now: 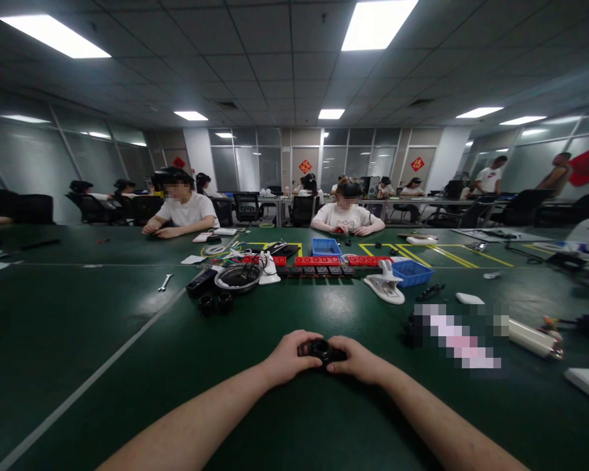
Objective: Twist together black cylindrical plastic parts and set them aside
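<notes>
Between my two hands, low over the green table, is a small black part (321, 350) with a round, ring-like opening facing up. My left hand (290, 357) pinches its left side, thumb nearest me and fingers behind. On the other side, my right hand (361, 360) grips its right end with thumb and fingers. The fingers cover both ends, so its exact kind is unclear. Further off to the left stand two black round pieces (215, 303), which neither hand touches.
Beyond my hands lie a round dark pan-like dish (237, 278), red socket strips (317, 261), a white clip-shaped base (385, 285) and a blue bin (412, 273). A wrench (165, 282) lies left; a cream cylinder (533, 339) lies right. Two people sit across the table.
</notes>
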The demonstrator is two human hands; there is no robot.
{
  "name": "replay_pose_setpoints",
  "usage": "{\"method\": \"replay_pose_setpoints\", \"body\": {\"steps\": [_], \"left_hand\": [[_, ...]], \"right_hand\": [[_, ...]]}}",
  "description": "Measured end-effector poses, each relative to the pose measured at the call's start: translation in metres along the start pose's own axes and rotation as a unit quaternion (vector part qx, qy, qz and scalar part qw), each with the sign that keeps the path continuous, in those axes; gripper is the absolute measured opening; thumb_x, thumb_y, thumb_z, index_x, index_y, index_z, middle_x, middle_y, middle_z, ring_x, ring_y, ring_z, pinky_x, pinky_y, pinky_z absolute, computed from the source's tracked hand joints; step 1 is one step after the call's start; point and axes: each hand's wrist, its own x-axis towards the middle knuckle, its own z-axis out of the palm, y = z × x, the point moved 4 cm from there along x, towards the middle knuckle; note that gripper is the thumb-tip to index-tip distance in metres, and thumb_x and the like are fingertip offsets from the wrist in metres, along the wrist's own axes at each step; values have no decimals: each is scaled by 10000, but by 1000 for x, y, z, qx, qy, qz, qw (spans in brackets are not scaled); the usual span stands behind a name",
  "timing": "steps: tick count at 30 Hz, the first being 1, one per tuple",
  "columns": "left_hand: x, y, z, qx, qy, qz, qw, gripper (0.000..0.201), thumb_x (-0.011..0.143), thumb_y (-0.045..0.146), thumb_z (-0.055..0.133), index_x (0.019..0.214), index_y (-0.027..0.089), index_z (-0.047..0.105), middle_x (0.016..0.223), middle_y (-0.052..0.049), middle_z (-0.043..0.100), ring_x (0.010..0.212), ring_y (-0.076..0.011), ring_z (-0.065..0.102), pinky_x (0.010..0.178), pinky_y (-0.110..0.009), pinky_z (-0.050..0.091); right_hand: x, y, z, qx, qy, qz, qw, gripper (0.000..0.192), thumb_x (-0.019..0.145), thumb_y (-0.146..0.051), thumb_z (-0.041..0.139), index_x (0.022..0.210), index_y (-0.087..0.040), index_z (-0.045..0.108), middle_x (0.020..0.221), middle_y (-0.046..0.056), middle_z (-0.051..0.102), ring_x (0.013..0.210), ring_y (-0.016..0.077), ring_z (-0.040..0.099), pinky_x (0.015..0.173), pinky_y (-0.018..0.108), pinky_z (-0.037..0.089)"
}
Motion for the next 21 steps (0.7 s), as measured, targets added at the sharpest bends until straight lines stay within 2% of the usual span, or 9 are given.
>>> {"method": "replay_pose_setpoints", "body": {"steps": [3, 5, 8, 11, 14, 17, 19, 21], "left_hand": [[0, -1, 2, 17, 45, -26, 998, 423, 603, 272, 654, 1004, 183, 554, 870, -19, 531, 659, -126, 468, 586, -227, 379], [-1, -2, 4, 37, 90, -46, 994, 413, 599, 278, 653, 987, 182, 550, 878, -23, 536, 651, -132, 467, 573, -233, 373], [-2, -1, 7, 62, 138, -55, 987, 378, 605, 298, 646, 950, 181, 542, 889, -28, 536, 691, -150, 478, 602, -246, 378], [-2, 0, 8, 72, 138, -48, 987, 365, 617, 306, 637, 945, 184, 533, 891, -26, 532, 693, -149, 479, 615, -250, 386], [-1, -1, 6, 67, 110, -20, 992, 360, 632, 292, 627, 964, 189, 535, 889, -23, 529, 708, -147, 480, 631, -252, 392], [0, -2, 4, 46, 71, 12, 996, 378, 643, 280, 620, 1001, 195, 533, 905, -23, 535, 738, -149, 487, 635, -246, 395], [0, -2, 3, 30, 45, 20, 998, 399, 650, 284, 618, 1028, 194, 527, 928, -27, 540, 738, -146, 492, 614, -235, 395], [1, -2, 4, 18, 24, 19, 999, 414, 653, 291, 619, 1043, 188, 523, 949, -31, 542, 735, -143, 494, 594, -225, 391]], "right_hand": [[3, 6, 5, -67, 57, 62, 994, 271, 593, -352, 647, 738, -155, 532, 693, -13, 538, 638, 138, 493, 522, 210, 334], [4, 5, 9, -143, 104, 98, 979, 291, 593, -401, 632, 710, -163, 510, 670, -3, 546, 607, 143, 495, 496, 217, 305], [4, -6, 14, -258, 148, 132, 945, 267, 659, -430, 557, 712, -171, 520, 692, 37, 580, 634, 175, 520, 538, 252, 305], [3, -13, 14, -314, 150, 137, 928, 336, 680, -502, 505, 712, -169, 536, 709, 63, 593, 694, 215, 534, 616, 300, 318], [1, -11, 9, -267, 142, 107, 947, 417, 622, -542, 553, 808, -169, 532, 787, 57, 580, 754, 219, 524, 648, 302, 336], [1, -4, 4, -163, 100, 24, 981, 540, 586, -469, 631, 1019, -183, 482, 931, 51, 547, 836, 199, 501, 685, 278, 359], [0, 0, 2, -119, 60, -12, 991, 481, 611, -420, 632, 1015, -191, 504, 927, 40, 543, 833, 186, 498, 694, 272, 364], [0, 3, 1, -99, 32, -20, 994, 347, 637, -389, 621, 911, -185, 561, 848, 21, 550, 781, 173, 501, 673, 264, 366]]}}
